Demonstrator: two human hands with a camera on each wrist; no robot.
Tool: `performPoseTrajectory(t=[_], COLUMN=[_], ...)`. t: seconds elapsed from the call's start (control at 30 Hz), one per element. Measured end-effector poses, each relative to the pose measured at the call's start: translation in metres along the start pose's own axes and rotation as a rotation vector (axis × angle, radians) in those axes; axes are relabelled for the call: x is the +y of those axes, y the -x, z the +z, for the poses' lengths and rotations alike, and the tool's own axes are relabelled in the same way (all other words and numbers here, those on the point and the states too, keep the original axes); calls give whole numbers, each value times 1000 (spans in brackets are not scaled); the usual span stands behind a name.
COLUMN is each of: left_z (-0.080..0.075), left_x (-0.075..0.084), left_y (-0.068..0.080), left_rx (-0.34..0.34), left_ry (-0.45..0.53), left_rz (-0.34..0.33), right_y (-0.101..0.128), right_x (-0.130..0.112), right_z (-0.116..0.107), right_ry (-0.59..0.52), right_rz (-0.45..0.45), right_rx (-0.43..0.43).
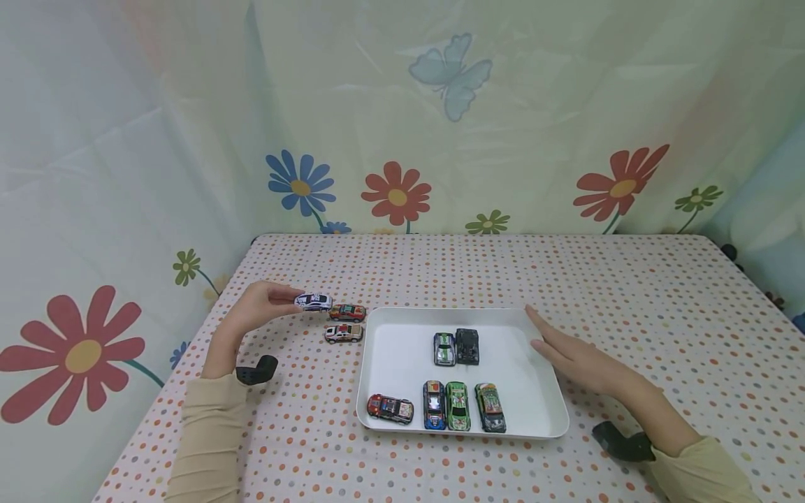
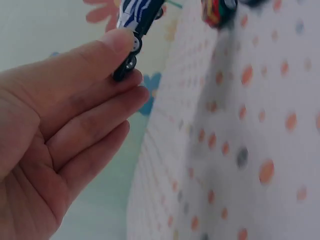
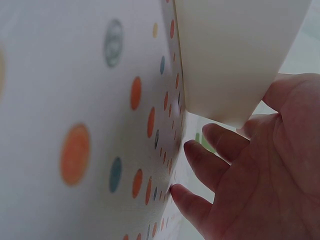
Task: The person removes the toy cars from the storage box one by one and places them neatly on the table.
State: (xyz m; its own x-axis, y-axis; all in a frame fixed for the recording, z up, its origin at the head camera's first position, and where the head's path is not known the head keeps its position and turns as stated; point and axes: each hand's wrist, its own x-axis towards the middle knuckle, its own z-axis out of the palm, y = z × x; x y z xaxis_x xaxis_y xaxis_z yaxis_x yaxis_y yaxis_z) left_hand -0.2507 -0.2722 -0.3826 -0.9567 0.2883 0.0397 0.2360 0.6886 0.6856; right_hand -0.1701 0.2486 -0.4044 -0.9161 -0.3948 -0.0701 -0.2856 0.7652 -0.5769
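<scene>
My left hand (image 1: 260, 307) pinches a white toy car (image 1: 313, 302) between thumb and fingers. In the left wrist view that car's dark underside and wheels show past the thumb. Just right of it on the cloth are a red and green toy car (image 1: 347, 312) and a white and red toy car (image 1: 344, 333). My right hand (image 1: 581, 360) rests at the right side of a white tray (image 1: 522, 377), its fingers extended along the rim. From the right wrist, the thumb lies over the tray's edge near the corner, and the other fingers spread loosely beside the wall.
Inside the tray, a silver and green car (image 1: 444, 349) and a black car (image 1: 467, 346) stand side by side. Along its front are a red car (image 1: 390, 409), a blue car (image 1: 434, 405), a green car (image 1: 458, 406) and a green-orange car (image 1: 490, 407). A flowered curtain (image 1: 534, 140) hangs behind.
</scene>
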Motion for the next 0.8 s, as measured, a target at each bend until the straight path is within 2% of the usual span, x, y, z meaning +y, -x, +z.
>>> performPoseTrajectory(t=[0.2,0.37,0.5,0.63,0.8], left_z=[1,3,5,7,9], left_x=[-23,-30,-30,-26,-16], left_y=[2,2,1,-2,-4], left_rx=[-26,-33,-24,-23,-32], left_ry=[-29,-15,-43,-136,-234], left_rz=[-70,-61,-45,-18,-38], right_y=[-1,-2,-2,-2,-2], right_x=[0,1,0,0,1], right_z=[1,2,1,0,0], right_ry=[-1,1,4,-4,-12], right_rz=[4,3,2,8,9], right_rx=[-4,-2,-1,-5,-12])
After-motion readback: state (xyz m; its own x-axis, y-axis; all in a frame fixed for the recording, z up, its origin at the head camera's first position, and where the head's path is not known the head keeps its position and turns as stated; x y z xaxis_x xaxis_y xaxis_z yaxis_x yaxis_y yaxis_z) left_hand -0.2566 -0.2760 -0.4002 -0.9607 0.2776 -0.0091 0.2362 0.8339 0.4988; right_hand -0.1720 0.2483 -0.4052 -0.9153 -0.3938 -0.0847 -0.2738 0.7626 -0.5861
